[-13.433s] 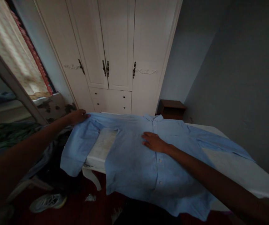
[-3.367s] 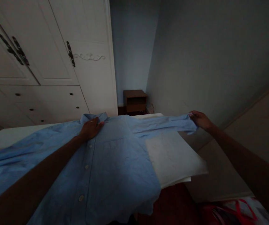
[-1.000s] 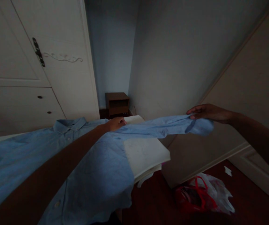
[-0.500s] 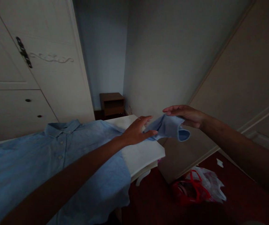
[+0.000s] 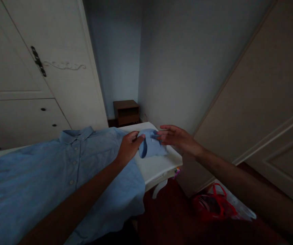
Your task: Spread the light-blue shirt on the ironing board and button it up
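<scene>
A light blue button-up shirt (image 5: 95, 166) lies spread on a white table (image 5: 148, 170), collar away from me and its lower part hanging over the near edge. One sleeve (image 5: 155, 146) is folded back above the table's right end, its dark cuff opening facing left. My left hand (image 5: 129, 144) pinches the cuff edge between thumb and fingers. At the sleeve's right side is my right hand (image 5: 178, 137), fingers stretched out and apart, the tips at the fabric. Whether those tips press on the cloth I cannot tell.
A white wardrobe (image 5: 67, 81) stands behind the table at left. In the far corner is a small brown nightstand (image 5: 127, 110). On the dark red floor at right lie a red bag (image 5: 212, 206) and a clear plastic bag (image 5: 245, 211). A pale panel (image 5: 238, 95) leans at right.
The cuff has swung from the right to the left, folding the sleeve back. My left hand has closed on the cuff. My right hand has moved left and its fingers have spread off the sleeve.
</scene>
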{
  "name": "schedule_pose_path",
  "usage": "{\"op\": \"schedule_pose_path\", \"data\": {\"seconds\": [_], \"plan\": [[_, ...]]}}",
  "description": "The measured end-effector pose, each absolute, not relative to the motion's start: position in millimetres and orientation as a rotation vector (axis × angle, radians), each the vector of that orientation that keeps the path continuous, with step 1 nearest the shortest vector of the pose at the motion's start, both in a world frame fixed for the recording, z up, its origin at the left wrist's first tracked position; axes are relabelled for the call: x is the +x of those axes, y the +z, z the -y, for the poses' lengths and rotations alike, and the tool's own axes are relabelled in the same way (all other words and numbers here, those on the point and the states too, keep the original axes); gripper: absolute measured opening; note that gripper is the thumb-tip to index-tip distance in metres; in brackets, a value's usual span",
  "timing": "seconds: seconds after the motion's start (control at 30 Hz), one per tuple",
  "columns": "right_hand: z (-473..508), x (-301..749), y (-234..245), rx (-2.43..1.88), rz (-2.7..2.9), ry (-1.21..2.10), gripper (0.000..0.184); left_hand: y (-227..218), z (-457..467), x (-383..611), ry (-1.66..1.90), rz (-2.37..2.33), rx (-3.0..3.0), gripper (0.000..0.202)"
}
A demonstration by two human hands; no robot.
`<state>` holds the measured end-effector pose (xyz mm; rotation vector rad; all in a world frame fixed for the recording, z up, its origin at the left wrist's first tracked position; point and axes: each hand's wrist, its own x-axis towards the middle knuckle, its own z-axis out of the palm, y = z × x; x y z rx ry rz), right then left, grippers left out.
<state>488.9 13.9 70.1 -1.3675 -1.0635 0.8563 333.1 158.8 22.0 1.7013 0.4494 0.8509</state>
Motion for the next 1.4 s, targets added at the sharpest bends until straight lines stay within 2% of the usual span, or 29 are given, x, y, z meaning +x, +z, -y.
{"op": "schedule_pose_path", "data": {"seconds": [0.2, 0.33, 0.4, 0.5, 0.6, 0.67, 0.8, 0.87, 1.0, 1.23, 1.4], "plan": [[-13.5, 452.5, 16.6, -1.608, 1.648, 0.186, 0.07, 4.1, -160.3, 305.6, 0.795, -0.471, 1.679, 0.033], [-11.6, 434.3, 0.1, -1.723, 1.76, 0.091, 0.089, -3.4, -161.2, 299.4, 0.743, -0.512, 1.691, 0.038], [-11.3, 429.8, -4.5, -1.74, 1.754, 0.05, 0.081, -8.0, -164.9, 298.3, 0.696, -0.496, 1.671, 0.041], [-12.9, 427.1, -11.6, -1.694, 1.728, -0.076, 0.048, -14.9, -173.2, 297.3, 0.668, -0.458, 1.67, 0.039], [-15.6, 427.8, -21.7, -1.662, 1.714, -0.213, 0.037, -20.9, -181.3, 295.8, 0.686, -0.466, 1.689, 0.033], [-16.5, 428.9, -29.3, -1.709, 1.709, -0.316, 0.037, -25.1, -185.3, 294.4, 0.691, -0.476, 1.682, 0.031], [-16.6, 429.3, -41.8, -1.895, 1.761, -0.434, 0.062, -35.5, -188.7, 293.5, 0.678, -0.467, 1.657, 0.03], [-17.9, 428.6, -45.9, -1.897, 1.811, -0.421, 0.066, -41.0, -188.1, 293.9, 0.674, -0.445, 1.641, 0.031], [-26.1, 427.0, -50.1, -1.751, 1.894, -0.376, 0.06, -48.8, -185.2, 293.1, 0.654, -0.399, 1.647, 0.03], [-40.9, 425.7, -49.4, -1.634, 1.778, -0.381, 0.024, -55.3, -185.0, 284.8, 0.661, -0.386, 1.711, 0.026], [-43.3, 423.7, -51.0, -1.493, 1.732, -0.321, 0.024, -55.9, -183.8, 282.5, 0.712, -0.339, 1.821, 0.02]]}}
